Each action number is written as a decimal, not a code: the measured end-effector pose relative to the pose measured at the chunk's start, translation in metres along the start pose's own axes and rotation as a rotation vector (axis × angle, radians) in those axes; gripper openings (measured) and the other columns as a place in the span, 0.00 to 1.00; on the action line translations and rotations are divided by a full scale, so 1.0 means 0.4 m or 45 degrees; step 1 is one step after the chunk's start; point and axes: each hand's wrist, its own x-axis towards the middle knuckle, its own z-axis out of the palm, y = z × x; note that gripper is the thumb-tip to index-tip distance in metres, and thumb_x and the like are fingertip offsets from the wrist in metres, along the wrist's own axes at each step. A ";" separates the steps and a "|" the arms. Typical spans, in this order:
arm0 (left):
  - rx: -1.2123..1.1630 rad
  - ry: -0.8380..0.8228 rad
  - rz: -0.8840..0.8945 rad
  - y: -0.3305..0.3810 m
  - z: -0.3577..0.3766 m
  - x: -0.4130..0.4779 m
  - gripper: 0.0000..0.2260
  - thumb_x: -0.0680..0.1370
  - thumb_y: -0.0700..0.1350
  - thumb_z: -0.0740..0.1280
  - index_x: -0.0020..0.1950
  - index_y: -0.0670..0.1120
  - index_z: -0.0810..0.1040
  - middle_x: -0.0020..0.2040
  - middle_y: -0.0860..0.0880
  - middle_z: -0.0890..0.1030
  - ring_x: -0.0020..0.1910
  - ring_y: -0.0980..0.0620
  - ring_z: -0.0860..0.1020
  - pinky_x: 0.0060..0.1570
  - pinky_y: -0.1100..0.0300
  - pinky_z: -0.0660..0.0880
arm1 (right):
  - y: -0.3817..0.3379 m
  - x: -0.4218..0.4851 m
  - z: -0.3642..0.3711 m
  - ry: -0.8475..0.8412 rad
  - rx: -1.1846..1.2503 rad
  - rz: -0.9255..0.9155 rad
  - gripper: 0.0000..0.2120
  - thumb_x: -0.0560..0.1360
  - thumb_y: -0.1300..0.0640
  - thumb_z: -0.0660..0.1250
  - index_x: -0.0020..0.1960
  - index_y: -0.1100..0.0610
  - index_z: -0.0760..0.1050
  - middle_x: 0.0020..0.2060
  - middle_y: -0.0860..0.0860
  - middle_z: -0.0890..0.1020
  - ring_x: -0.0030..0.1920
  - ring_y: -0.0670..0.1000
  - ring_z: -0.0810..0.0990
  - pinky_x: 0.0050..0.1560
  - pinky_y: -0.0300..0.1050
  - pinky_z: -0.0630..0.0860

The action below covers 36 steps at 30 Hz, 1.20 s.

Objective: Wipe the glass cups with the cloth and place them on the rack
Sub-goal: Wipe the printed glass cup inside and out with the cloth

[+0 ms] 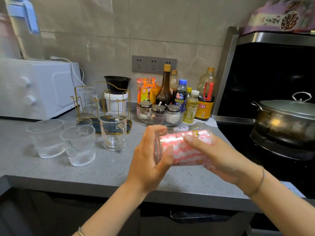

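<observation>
Glass cup (190, 160) lies sideways above the counter (110, 167) with the pink-and-white cloth (175, 142) stuffed inside, left grip (150, 160) clamped round its nine o'clock end, right grip (219, 157) curled over its three o'clock end, gold rack (98, 126) off at ten o'clock, more cups (78, 145) standing at nine.

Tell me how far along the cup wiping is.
Done: one glass sits upturned on the gold rack. In hand: the left hand and right hand hold a cup, pink cloth on it. Left: four cups wait on the counter.
</observation>
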 end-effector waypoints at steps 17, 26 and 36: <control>-0.274 -0.126 -0.275 -0.006 -0.006 0.003 0.17 0.74 0.67 0.58 0.53 0.58 0.70 0.46 0.55 0.81 0.42 0.56 0.81 0.35 0.60 0.76 | 0.037 0.017 -0.004 -0.228 -0.053 -0.153 0.15 0.69 0.67 0.73 0.54 0.57 0.81 0.50 0.56 0.85 0.51 0.54 0.84 0.50 0.42 0.79; -0.608 -0.377 -0.735 -0.010 -0.021 0.025 0.18 0.71 0.61 0.66 0.59 0.57 0.72 0.60 0.53 0.80 0.45 0.50 0.84 0.39 0.51 0.80 | 0.015 0.040 -0.055 -0.236 -0.077 0.004 0.13 0.68 0.67 0.69 0.50 0.56 0.83 0.49 0.58 0.84 0.49 0.53 0.84 0.46 0.41 0.79; -1.327 -1.120 -1.429 -0.009 -0.048 0.045 0.34 0.68 0.67 0.69 0.66 0.47 0.77 0.65 0.40 0.77 0.47 0.42 0.83 0.46 0.51 0.80 | -0.002 0.042 -0.072 -0.487 -0.453 0.096 0.15 0.66 0.66 0.74 0.52 0.62 0.77 0.44 0.57 0.84 0.42 0.52 0.82 0.37 0.43 0.78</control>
